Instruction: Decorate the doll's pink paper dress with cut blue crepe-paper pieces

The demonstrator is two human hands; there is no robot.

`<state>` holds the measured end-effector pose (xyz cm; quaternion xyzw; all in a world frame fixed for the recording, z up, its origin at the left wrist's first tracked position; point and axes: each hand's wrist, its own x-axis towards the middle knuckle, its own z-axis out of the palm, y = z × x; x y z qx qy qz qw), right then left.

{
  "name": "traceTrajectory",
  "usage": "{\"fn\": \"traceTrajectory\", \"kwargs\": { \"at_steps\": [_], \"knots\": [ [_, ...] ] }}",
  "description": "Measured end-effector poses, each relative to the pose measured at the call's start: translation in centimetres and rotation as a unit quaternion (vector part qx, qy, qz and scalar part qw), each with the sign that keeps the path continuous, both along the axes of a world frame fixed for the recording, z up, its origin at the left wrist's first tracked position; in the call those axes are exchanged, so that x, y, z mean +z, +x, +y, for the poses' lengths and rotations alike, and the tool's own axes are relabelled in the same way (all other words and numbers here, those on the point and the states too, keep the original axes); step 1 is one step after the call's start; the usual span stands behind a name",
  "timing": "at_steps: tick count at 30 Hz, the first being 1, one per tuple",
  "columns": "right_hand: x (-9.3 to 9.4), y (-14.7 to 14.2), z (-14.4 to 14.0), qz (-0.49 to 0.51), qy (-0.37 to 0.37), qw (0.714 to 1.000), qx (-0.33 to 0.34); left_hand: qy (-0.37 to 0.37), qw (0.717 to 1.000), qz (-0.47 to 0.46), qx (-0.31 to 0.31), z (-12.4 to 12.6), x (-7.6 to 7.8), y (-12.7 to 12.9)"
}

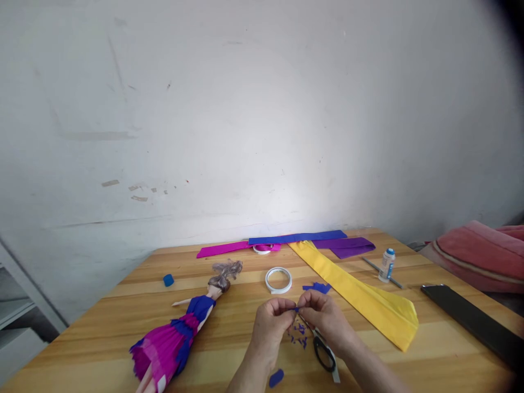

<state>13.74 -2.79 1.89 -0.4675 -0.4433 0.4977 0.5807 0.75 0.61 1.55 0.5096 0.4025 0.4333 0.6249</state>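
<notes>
My left hand (270, 325) and my right hand (325, 316) meet above the wooden table (229, 273), both pinching a tiny blue paper piece (296, 309) between fingertips. Small blue paper scraps (298, 335) lie on the table just under my hands. Black-handled scissors (324, 352) rest below my right hand. A doll (180, 333) in a blue and magenta paper dress lies to the left. A white tape roll (279, 280) sits just beyond my hands.
A long yellow paper strip (360, 295), blue (298, 237), purple (352, 247) and magenta (223, 249) strips lie at the far edge by the wall. A glue bottle (386, 265), a dark ruler (475, 322), a blue cap (168, 280) and a red cushion (478, 256) are around.
</notes>
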Motion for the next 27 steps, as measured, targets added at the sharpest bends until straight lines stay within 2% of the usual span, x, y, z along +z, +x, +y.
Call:
{"fn": "traceTrajectory", "kwargs": {
  "at_steps": [9, 12, 20, 24, 27],
  "knots": [
    [0.38, 0.03, -0.2, -0.043, 0.024, 0.999, -0.005, 0.019, 1.0, 0.023, 0.004, -0.02, -0.15, -0.03],
    [0.09, 0.15, -0.2, -0.108, 0.058, 0.992, -0.017, 0.02, 1.0, 0.023, 0.006, 0.11, -0.26, -0.03],
    [0.02, 0.04, -0.21, -0.281, 0.079, 0.955, -0.061, 0.062, 0.996, 0.07, 0.012, 0.0, -0.16, -0.01],
    [0.1, -0.18, -0.3, -0.295, 0.086, 0.948, -0.079, 0.091, 0.99, 0.106, 0.021, -0.08, -0.1, 0.09],
    [-0.22, -0.23, -0.13, -0.271, 0.075, 0.956, -0.079, 0.122, 0.985, 0.121, 0.029, -0.14, -0.13, 0.18]
  ]
}}
